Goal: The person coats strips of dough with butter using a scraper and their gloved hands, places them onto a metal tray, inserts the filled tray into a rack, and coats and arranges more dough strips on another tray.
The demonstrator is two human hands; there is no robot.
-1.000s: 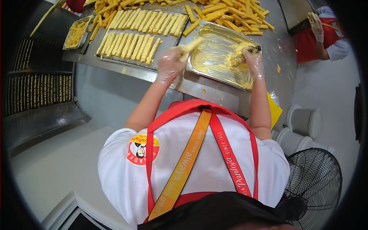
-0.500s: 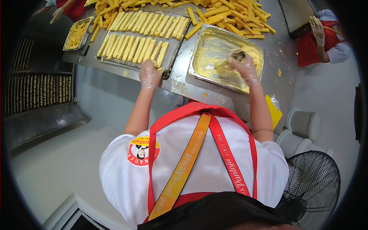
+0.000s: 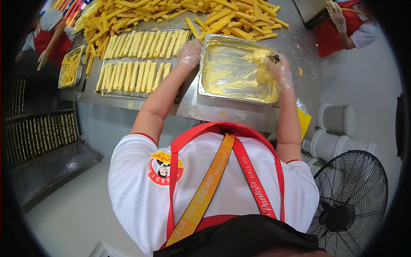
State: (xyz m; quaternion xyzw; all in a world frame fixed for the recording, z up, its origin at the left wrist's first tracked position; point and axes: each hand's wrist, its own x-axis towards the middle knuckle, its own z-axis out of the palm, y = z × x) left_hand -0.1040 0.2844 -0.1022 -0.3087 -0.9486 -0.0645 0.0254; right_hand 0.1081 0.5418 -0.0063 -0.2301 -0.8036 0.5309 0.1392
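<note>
My left hand (image 3: 189, 53), in a clear glove, is at the right edge of a metal tray (image 3: 99, 91), close to a loose yellow stick (image 3: 191, 27). Its fingers look curled in, and what they hold, if anything, is hidden. Two rows of cream-coated sticks (image 3: 136, 77) lie side by side on that tray. In a gloved grip, my right hand (image 3: 281, 73) holds a dark-ended tool (image 3: 274, 58) over the right side of a metal pan (image 3: 201, 70). Pale yellow spread (image 3: 262, 77) is smeared across the pan, thickest near that hand.
A big pile of yellow sticks (image 3: 231, 19) covers the back of the steel table (image 3: 188, 105). A smaller tray (image 3: 81, 68) of sticks stands at the left. Co-workers in red aprons stand on both sides. White buckets (image 3: 336, 118) and a black fan (image 3: 342, 210) are at right.
My left hand has gone from the tray's near right corner up to its far right edge. My right hand stays at the pan's right side with the tool. The view has shifted slightly.
</note>
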